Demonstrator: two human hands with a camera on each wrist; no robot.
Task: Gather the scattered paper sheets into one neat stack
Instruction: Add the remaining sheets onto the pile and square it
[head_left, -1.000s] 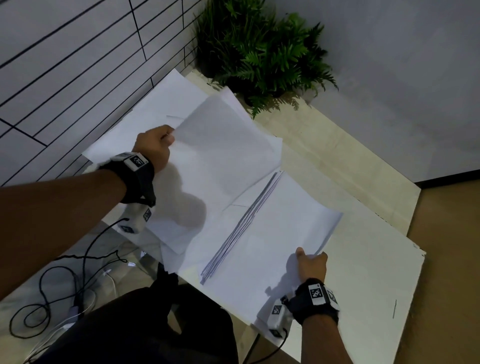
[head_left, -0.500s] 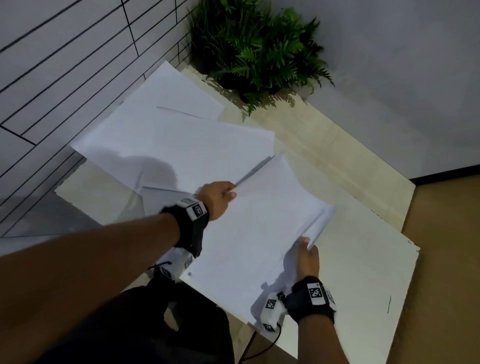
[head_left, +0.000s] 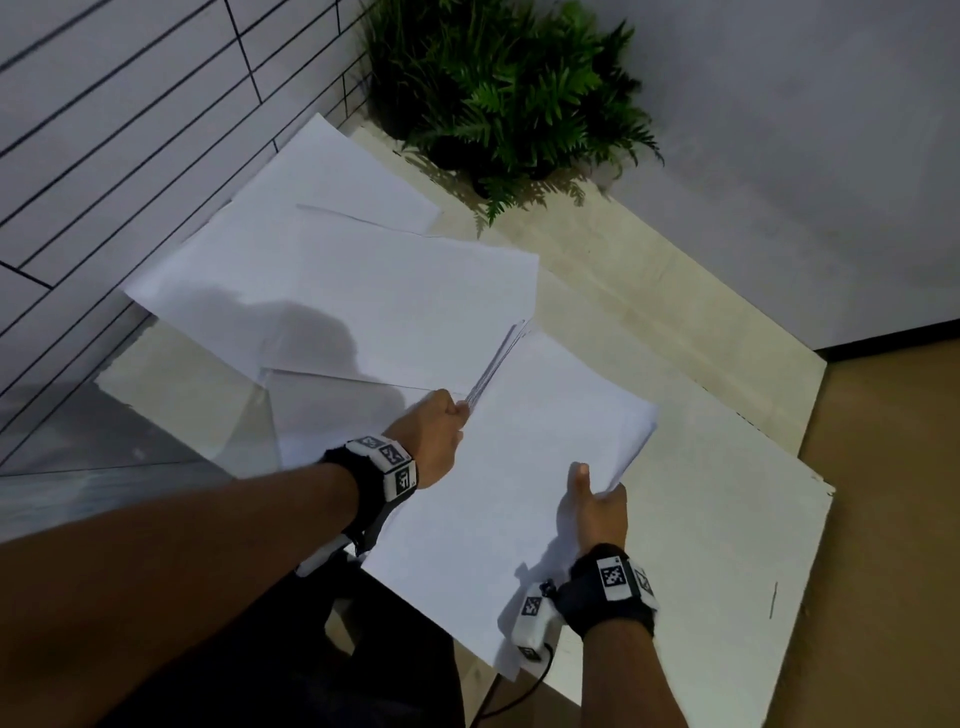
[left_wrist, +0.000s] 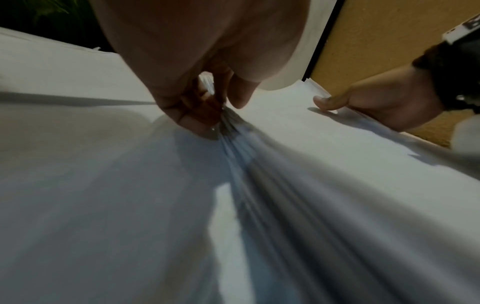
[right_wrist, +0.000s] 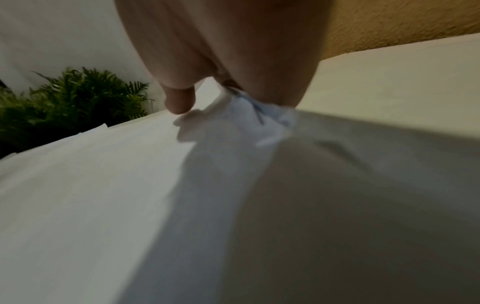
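Observation:
A stack of white paper sheets (head_left: 524, 467) is held tilted over the table's near edge. My left hand (head_left: 436, 431) pinches the stack's left edge, where the layered sheet edges (left_wrist: 233, 131) fan out under its fingers (left_wrist: 197, 115). My right hand (head_left: 597, 504) grips the stack's right edge, thumb on top, and the paper (right_wrist: 259, 117) crumples there. Loose white sheets (head_left: 337, 291) lie overlapping on the table to the left, with another sheet (head_left: 332, 171) behind them by the wall.
The pale table (head_left: 701, 364) ends at a white board edge (head_left: 727, 571) on the right, above a tan floor (head_left: 883, 519). A green fern (head_left: 509, 88) stands at the back corner. A tiled wall (head_left: 130, 104) runs along the left.
My left hand carried a loose sheet from the far left onto the stack and now pinches the stack's left edge. The right hand kept its grip; the stack rose slightly.

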